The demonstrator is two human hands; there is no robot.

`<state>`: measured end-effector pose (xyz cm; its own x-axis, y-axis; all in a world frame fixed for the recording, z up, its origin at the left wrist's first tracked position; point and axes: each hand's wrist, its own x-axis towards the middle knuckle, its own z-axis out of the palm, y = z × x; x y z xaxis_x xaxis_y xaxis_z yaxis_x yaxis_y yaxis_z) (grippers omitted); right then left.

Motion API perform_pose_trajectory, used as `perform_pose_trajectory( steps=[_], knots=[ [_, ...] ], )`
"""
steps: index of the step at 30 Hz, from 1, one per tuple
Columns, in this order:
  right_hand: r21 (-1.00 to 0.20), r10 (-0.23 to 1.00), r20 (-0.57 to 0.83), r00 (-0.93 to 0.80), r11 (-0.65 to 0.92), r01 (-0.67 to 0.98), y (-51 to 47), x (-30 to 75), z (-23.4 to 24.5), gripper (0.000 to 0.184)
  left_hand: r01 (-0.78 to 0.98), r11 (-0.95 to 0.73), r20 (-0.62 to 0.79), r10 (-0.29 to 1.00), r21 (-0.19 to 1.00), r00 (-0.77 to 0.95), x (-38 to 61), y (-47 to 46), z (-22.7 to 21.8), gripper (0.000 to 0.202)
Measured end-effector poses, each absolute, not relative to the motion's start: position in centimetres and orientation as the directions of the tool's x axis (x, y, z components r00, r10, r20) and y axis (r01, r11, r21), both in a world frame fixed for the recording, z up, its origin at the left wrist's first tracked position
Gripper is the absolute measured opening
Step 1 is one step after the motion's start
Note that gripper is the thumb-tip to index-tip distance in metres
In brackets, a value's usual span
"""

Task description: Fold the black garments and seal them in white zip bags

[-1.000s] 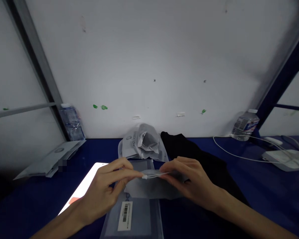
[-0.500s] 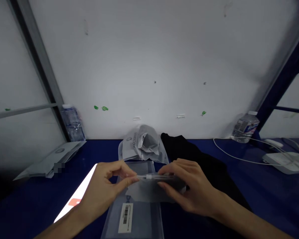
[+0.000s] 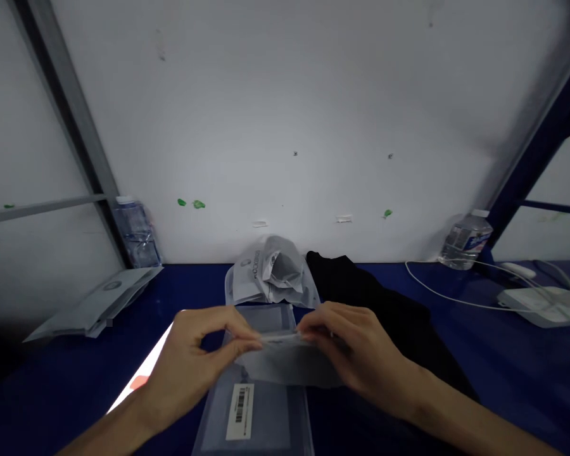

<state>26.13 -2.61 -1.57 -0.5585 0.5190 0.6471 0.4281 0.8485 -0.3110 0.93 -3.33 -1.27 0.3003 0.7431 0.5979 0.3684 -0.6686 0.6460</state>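
My left hand (image 3: 197, 364) and my right hand (image 3: 356, 354) pinch the top edge of a small clear zip bag (image 3: 285, 364) between thumb and fingers, just above the blue table (image 3: 503, 373). The two hands nearly meet at the bag's zipper strip. Beneath the bag lies a larger frosted pouch (image 3: 259, 411) with a white barcode label (image 3: 240, 411). A black garment (image 3: 384, 304) lies right behind my right hand.
Crumpled grey plastic bags (image 3: 270, 272) sit against the white wall. Flat grey bags (image 3: 97, 304) lie far left by a water bottle (image 3: 137, 231). Another bottle (image 3: 465, 237), a white cable and white device (image 3: 536, 301) are at right. A white sheet (image 3: 147, 370) lies under my left wrist.
My right hand has slid left along the bag's top edge toward my left hand, closing the gap. The white zipper slider seen earlier is now hidden between the fingers.
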Motion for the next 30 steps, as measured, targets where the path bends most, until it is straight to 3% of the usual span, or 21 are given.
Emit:
perform_pose_trajectory(
  steps=[4,10,30],
  knots=[
    [-0.476,0.679,0.558,-0.477,0.733,0.487,-1.9,27.4,-1.0,0.01,0.389,-0.622,0.595,0.778,0.68,0.202,0.0,-2.5,-0.9,0.014],
    [-0.511,0.72,0.494,-0.487,0.694,0.507,-1.3,28.6,-0.5,0.011,0.461,-0.569,0.559,0.811,0.681,0.176,-0.1,-2.2,-1.0,0.013],
    [-0.54,0.635,0.604,-0.481,0.77,0.34,-1.8,27.7,-1.4,0.003,0.432,-0.59,0.523,0.807,0.682,0.275,0.5,-2.8,-1.6,0.009]
  ],
)
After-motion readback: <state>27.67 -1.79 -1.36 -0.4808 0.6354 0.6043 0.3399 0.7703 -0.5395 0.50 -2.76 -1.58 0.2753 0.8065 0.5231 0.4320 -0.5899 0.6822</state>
